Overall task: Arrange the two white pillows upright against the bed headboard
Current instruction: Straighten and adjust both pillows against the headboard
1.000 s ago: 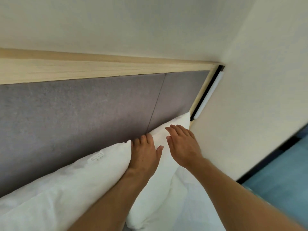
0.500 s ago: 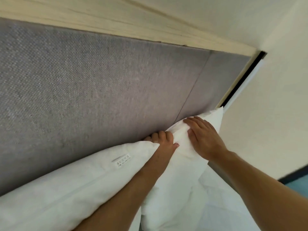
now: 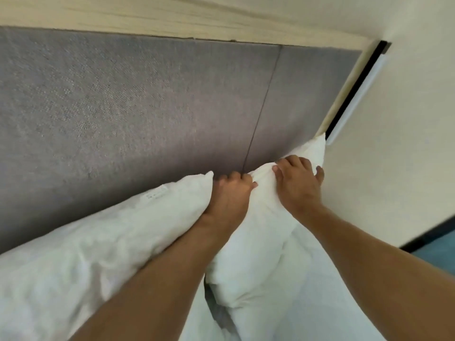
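Note:
Two white pillows lean upright against the grey fabric headboard (image 3: pixel 147 107). The left pillow (image 3: pixel 98 242) carries a small label near its top edge. The right pillow (image 3: pixel 256 244) stands in the corner by the wall, its top corner poking up beside the headboard's end. My left hand (image 3: pixel 231 195) is wedged between the two pillows, fingers curled over the right pillow's top edge. My right hand (image 3: pixel 298 185) grips the same edge further right, bunching the fabric.
A pale wood trim (image 3: pixel 147 18) runs along the headboard's top. A cream wall (image 3: pixel 398 156) closes in on the right, with a black and white strip (image 3: pixel 357 94) at the headboard's end. White bedding (image 3: pixel 295 316) lies below; blue floor (image 3: pixel 438 252) shows at far right.
Both hands went from lying flat on the right pillow's face to gripping its top edge. The right pillow's upper corner now sits higher in the corner by the wall.

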